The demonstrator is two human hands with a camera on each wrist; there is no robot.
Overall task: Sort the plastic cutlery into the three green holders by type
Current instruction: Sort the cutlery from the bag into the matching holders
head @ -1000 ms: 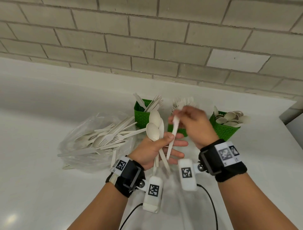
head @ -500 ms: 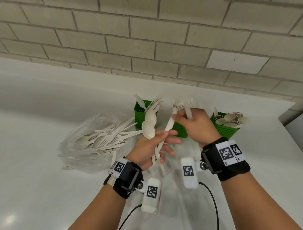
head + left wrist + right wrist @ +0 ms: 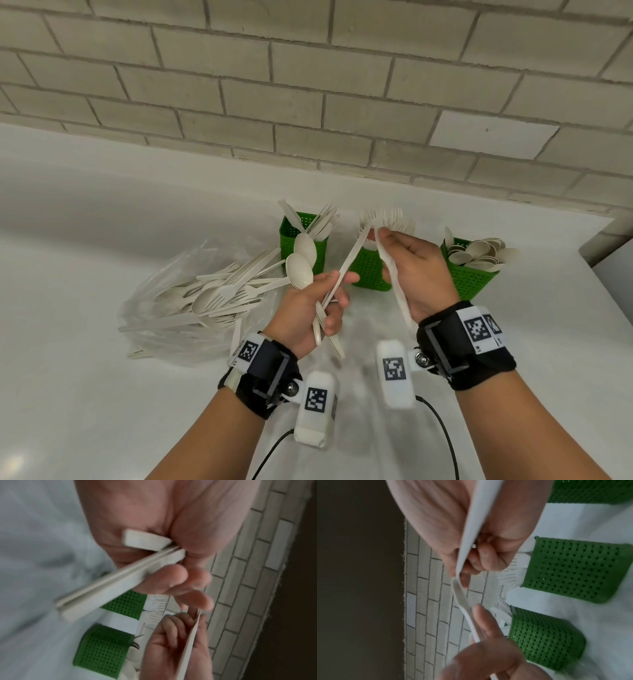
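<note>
My left hand (image 3: 335, 291) grips a bundle of white cutlery: two spoons (image 3: 301, 267) and a serrated knife (image 3: 346, 270) that leans up to the right. My right hand (image 3: 387, 236) pinches a single white utensil (image 3: 394, 281) near its top, in front of the middle holder; its head is hidden. Three green holders stand at the back: the left holder (image 3: 291, 233) has knives, the middle holder (image 3: 370, 270) forks, the right holder (image 3: 469, 277) spoons. In the right wrist view the utensil (image 3: 474, 527) crosses my palm.
A clear plastic bag (image 3: 164, 284) with a pile of mixed white cutlery (image 3: 219, 294) lies left of my hands on the white counter (image 3: 85, 377). A brick wall (image 3: 308, 85) rises behind the holders. The counter ends at the right edge (image 3: 603, 274).
My right hand has drawn one utensil out of the left hand's bundle and carried it right, up to the middle holder. The knife in my left hand now tilts to the right.
</note>
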